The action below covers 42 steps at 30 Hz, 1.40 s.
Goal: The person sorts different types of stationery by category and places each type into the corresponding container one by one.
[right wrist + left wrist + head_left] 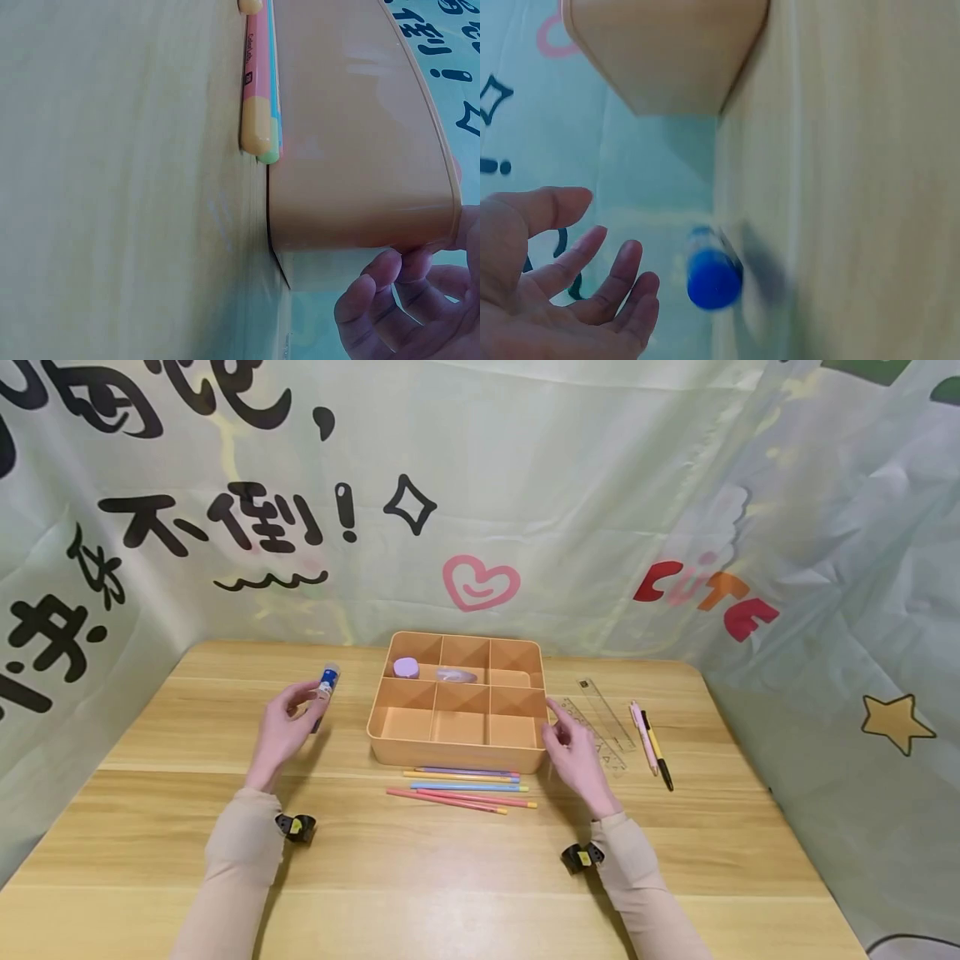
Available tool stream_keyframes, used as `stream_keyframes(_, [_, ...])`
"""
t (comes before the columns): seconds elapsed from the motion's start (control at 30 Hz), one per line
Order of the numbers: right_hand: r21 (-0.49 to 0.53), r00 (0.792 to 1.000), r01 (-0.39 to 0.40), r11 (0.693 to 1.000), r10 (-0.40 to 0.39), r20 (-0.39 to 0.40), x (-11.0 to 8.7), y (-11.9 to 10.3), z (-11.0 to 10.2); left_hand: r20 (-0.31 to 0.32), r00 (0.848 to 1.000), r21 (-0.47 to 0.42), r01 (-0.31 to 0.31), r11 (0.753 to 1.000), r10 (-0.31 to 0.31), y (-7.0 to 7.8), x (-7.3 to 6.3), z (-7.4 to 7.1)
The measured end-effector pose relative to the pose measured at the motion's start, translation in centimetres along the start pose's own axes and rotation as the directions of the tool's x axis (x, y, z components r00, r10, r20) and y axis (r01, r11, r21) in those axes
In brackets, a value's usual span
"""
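Observation:
My left hand (283, 727) is beside a glue stick (328, 680) with a blue label, on the table left of the organizer. In the left wrist view, a gap shows between its loosely spread fingers and the stick's blue end (715, 280). A peach organizer box (442, 752) with several compartments stands at the middle. At its right wall is my right hand (576, 752), gripping the rim with curled fingers outside and the thumb over the edge. A purple rounded block (407, 667) lies in the back left compartment, and a pale purple oblong item (456, 676) in the back middle one.
Several colored pencils (468, 787) lie along the box's front. To the right are a clear ruler (606, 714), a clear set square (611, 758), a pink pen (643, 737) and a yellow and black pen (657, 752). A printed curtain (585, 527) hangs behind the table.

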State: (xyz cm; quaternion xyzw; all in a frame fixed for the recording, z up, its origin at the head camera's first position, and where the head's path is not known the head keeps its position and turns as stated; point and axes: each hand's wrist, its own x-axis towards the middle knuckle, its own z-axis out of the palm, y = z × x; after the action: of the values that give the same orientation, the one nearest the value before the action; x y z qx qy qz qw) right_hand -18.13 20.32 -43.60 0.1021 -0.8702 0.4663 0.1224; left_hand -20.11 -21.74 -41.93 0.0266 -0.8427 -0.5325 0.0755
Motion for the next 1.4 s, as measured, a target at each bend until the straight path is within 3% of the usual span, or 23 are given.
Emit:
stream_keyframes(0.23, [0.003,1.0,-0.004,1.0,0.004,-0.006,-0.2,0.2,-0.1,0.076,0.993,0.053,0.085,0.995,-0.088,-1.0,-0.4,-1.0])
stream_keyframes(0.47, [0.006,1.0,0.006,1.0,-0.006,-0.003,-0.2,0.3,0.0,0.148,0.982,0.155,0.096,0.983,-0.119,-1.7,0.2,-1.0])
stream_keyframes(0.87, [-0.01,1.0,0.005,1.0,-0.005,-0.001,-0.2,0.1,0.1,0.163,0.97,0.226,0.142,0.964,-0.181,-2.3,1.0,-0.7])
stream_keyframes(1.4, [-0.009,1.0,0.007,1.0,-0.007,-0.003,-0.1,0.1,0.1,0.133,0.968,0.249,0.173,0.953,-0.211,-3.1,1.8,-0.6])
